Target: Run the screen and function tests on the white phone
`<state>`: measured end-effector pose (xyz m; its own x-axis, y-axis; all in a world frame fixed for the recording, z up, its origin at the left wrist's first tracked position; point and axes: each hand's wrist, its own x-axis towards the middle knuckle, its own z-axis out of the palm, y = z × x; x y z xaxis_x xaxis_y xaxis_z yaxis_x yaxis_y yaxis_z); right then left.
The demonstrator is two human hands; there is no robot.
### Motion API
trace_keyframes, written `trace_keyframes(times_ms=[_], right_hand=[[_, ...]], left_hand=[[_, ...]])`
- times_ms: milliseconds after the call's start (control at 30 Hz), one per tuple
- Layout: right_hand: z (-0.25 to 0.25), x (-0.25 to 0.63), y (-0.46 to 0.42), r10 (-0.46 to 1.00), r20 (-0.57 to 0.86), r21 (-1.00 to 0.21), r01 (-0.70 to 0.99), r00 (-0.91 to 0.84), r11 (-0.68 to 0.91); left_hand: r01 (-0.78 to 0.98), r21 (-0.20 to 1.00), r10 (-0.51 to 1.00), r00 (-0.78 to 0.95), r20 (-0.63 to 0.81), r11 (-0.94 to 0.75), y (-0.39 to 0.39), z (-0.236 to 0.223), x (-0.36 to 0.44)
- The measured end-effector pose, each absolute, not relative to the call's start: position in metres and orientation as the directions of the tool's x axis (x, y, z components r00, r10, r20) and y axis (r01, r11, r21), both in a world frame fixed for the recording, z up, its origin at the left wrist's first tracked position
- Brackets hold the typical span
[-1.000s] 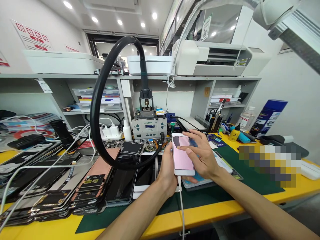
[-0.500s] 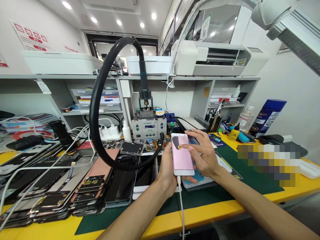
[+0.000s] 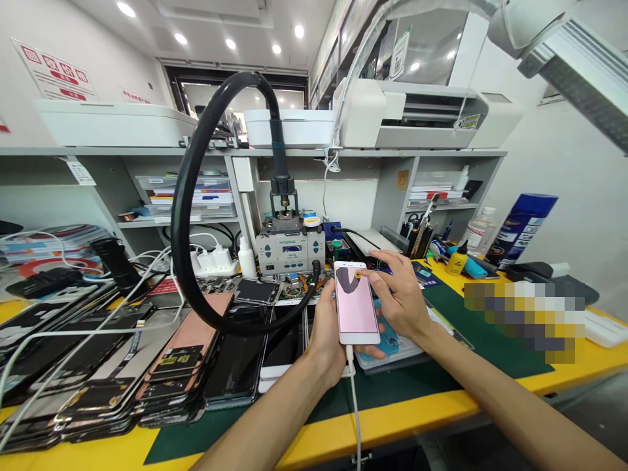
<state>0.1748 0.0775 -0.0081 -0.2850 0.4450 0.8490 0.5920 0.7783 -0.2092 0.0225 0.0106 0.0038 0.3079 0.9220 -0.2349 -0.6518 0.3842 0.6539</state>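
A white smartphone (image 3: 357, 317) with a lit pink screen rests upright in my left hand (image 3: 324, 340), whose fingers wrap behind it and show at its right side. From its lower end a white charging cable (image 3: 356, 405) runs down past the table edge. My right hand (image 3: 402, 297) holds nothing. Its index fingertip is at the upper right of the screen, by a small yellow mark, and the other fingers are spread. A dark grey curved band crosses the top of the pink screen. Behind the hands lies a clear plastic case (image 3: 387, 356) with blue in it.
Stacks of phone parts (image 3: 176, 379) cover the left of the yellow table (image 3: 392, 418). A thick black hose (image 3: 182, 216) loops up from the hot-air station (image 3: 287, 252). A green mat (image 3: 490, 340) lies under my hands. Bottles, including a yellow one (image 3: 457, 260), stand at right.
My right index finger has slid up the screen to its upper right. The dark patch has grown into a curved band. The phone stays in my left hand.
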Motion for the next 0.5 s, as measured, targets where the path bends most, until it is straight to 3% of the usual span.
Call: trace_keyframes(times_ms=[500], right_hand=[[-0.0065,0.1789,0.0803,0.472,0.853,-0.26,0.601,-0.224,0.756]], left_hand=[[-0.648,0.665,0.925,0.318,-0.207,0.372,0.0106,0.0012,0.0219]])
